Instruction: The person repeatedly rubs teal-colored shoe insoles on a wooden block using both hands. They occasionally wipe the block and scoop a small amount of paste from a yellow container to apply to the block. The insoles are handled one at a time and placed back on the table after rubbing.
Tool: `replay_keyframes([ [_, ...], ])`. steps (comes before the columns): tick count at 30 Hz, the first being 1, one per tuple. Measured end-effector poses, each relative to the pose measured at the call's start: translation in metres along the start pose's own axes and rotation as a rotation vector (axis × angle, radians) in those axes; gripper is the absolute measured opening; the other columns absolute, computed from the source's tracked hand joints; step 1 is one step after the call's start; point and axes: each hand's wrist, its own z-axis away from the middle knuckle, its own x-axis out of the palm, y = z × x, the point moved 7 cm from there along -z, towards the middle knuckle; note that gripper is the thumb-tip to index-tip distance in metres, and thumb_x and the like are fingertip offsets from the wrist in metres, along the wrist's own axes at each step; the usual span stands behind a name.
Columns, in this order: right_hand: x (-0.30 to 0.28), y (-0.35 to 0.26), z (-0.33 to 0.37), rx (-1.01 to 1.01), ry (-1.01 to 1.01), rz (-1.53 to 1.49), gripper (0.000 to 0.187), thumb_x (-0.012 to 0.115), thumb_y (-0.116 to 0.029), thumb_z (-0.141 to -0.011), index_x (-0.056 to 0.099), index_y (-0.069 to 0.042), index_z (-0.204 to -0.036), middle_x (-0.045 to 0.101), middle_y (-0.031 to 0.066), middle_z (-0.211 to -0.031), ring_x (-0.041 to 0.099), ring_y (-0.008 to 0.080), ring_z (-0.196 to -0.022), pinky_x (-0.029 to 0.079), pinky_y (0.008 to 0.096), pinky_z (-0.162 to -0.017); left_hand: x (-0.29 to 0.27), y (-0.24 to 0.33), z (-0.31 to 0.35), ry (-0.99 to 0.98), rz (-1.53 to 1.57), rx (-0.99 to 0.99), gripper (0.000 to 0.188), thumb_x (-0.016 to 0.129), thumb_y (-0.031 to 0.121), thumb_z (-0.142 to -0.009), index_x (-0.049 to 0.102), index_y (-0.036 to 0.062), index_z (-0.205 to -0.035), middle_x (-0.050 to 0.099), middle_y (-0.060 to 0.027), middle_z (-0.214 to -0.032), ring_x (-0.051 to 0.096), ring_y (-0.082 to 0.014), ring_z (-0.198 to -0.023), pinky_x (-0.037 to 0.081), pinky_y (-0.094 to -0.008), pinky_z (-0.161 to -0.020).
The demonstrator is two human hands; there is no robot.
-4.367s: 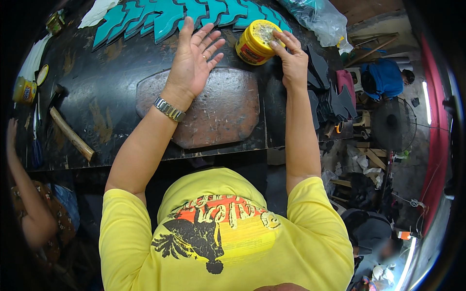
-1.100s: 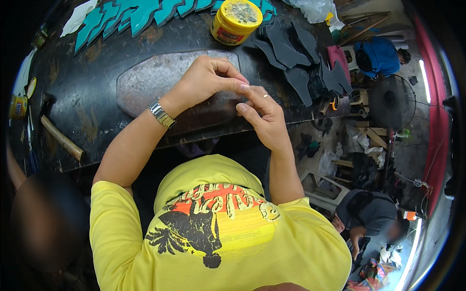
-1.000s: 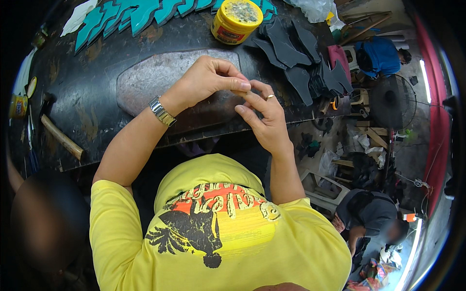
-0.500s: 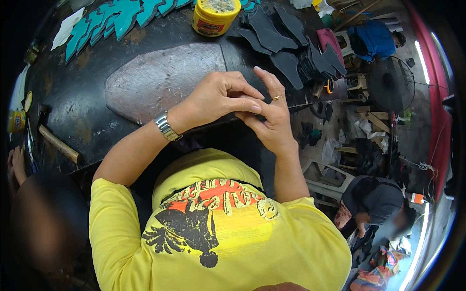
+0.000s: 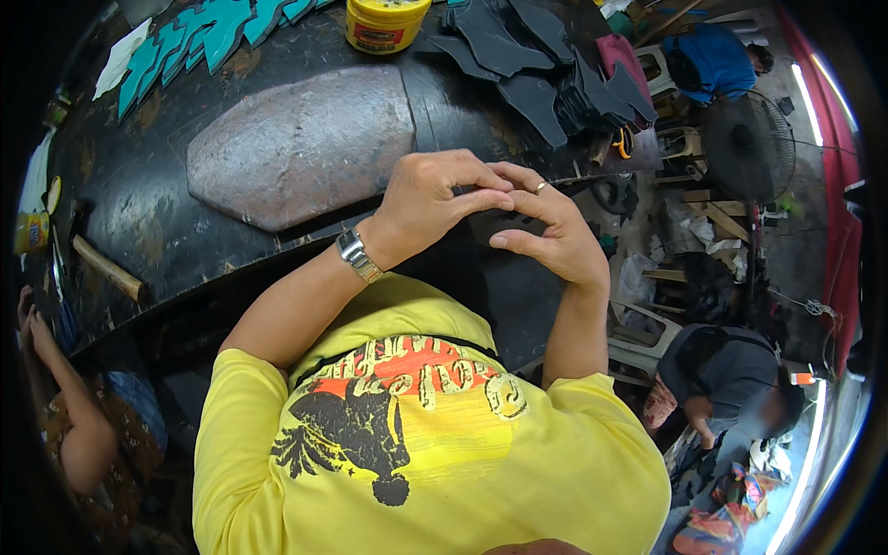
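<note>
My left hand, with a metal-banded watch on its wrist, is held in front of me just off the table's near edge. Its thumb and fingertips close on a finger of my right hand. That right hand has its thumb held apart from the fingers, and a ring shows on one of them. No tool or workpiece can be made out between the hands. Beyond my left hand, a worn brown slab with angled corners lies flat on the dark table.
Black cut pieces are stacked at the back right, near a yellow tub. Teal cut pieces line the far left. A wooden stick lies near the left edge. Other people sit left and right; a fan stands right.
Both hands have shifted slightly right and down in view, still touching. The right fingers have lowered and bent toward the left fingertips. The tub and slab sit higher in view.
</note>
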Motion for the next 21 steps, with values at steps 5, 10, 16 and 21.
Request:
replay_keyframes([
  [5,0.001,0.006,0.007,0.007,-0.087,-0.095,0.041,0.082,-0.012,-0.08,0.072,-0.003,-0.119,0.06,0.0161,-0.135,0.059,0.0281,-0.123,0.044,0.0371,-0.105,0.019,-0.023,0.002,-0.168,0.318,-0.367,0.012,0.078,0.014,-0.088,0.077,0.0033,-0.092,0.075,-0.0036,-0.085,0.066,-0.0068,-0.076,0.051,-0.0219,-0.068],
  [10,-0.009,0.017,0.027,0.079,-0.164,-0.06,0.027,0.078,-0.013,-0.084,0.075,-0.002,-0.109,0.067,0.0143,-0.12,0.065,0.0249,-0.111,0.049,0.0348,-0.097,0.068,-0.043,0.027,-0.279,0.484,-0.604,0.015,0.072,0.017,-0.095,0.074,0.0031,-0.091,0.071,0.0014,-0.082,0.06,-0.0019,-0.077,0.048,-0.0195,-0.068],
  [16,-0.053,0.074,0.068,0.439,0.119,0.198,0.026,0.064,-0.023,-0.098,0.072,0.001,-0.09,0.072,0.0116,-0.085,0.07,0.0201,-0.086,0.052,0.0301,-0.081,0.147,-0.087,0.068,-0.624,0.445,-0.845,0.044,0.061,0.041,-0.101,0.064,0.0065,-0.074,0.067,-0.0021,-0.072,0.06,-0.0104,-0.068,0.049,-0.0282,-0.07],
  [21,0.02,0.143,0.079,0.451,0.451,0.079,0.032,0.054,-0.023,-0.105,0.063,0.0,-0.126,0.066,0.0093,-0.118,0.061,0.0158,-0.107,0.047,0.032,-0.094,0.2,-0.156,0.103,-0.432,0.456,-1.331,0.026,0.054,0.03,-0.103,0.066,0.008,-0.096,0.069,-0.0074,-0.1,0.061,-0.014,-0.096,0.046,-0.0293,-0.078],
])
